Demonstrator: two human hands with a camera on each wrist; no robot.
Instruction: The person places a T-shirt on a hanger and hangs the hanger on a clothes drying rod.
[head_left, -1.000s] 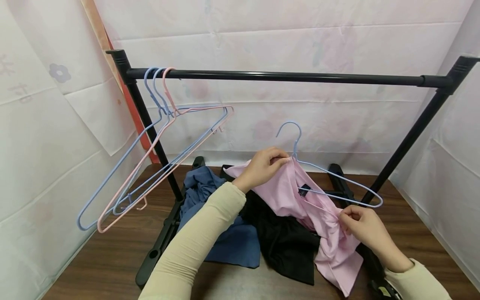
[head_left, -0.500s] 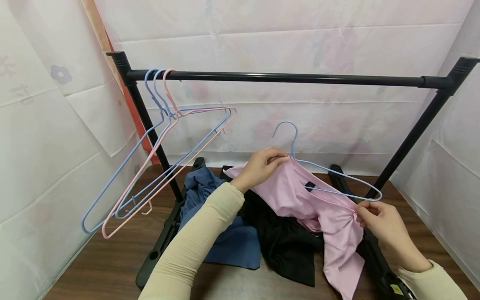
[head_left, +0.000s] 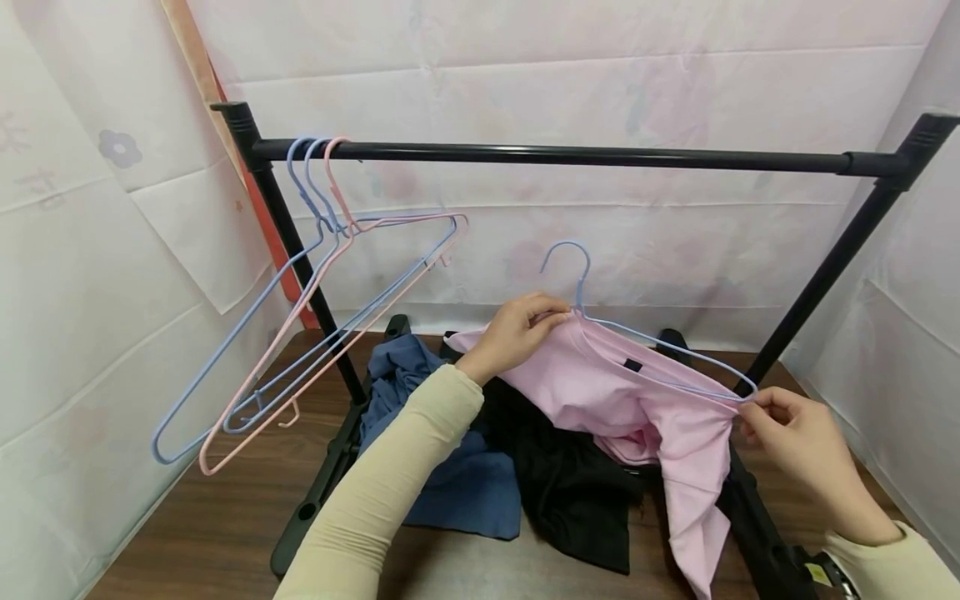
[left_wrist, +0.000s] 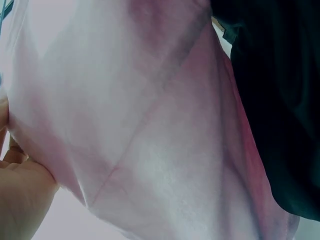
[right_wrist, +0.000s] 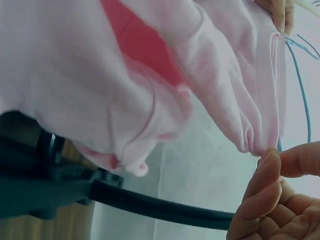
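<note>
A pink shirt hangs between my two hands, with a dark label inside its neckline. My left hand pinches the neckline just beside the hook of a blue hanger. The hanger's left part is hidden by the shirt and hand; its right arm lies partly inside the neck opening. At the hanger's right end, my right hand pinches the shirt's edge between thumb and fingers. In the right wrist view this hand grips a gathered bit of cloth. Pink cloth fills most of the left wrist view.
A black rack spans the back. Two blue hangers and one pink hanger hang at its left end. Below lie a blue garment and a black garment on the wooden surface.
My right hand has moved right, pulling the shirt's neckline out along the hanger to its right end. My left hand stays almost in place, and the hanger's hook has shifted slightly left.
</note>
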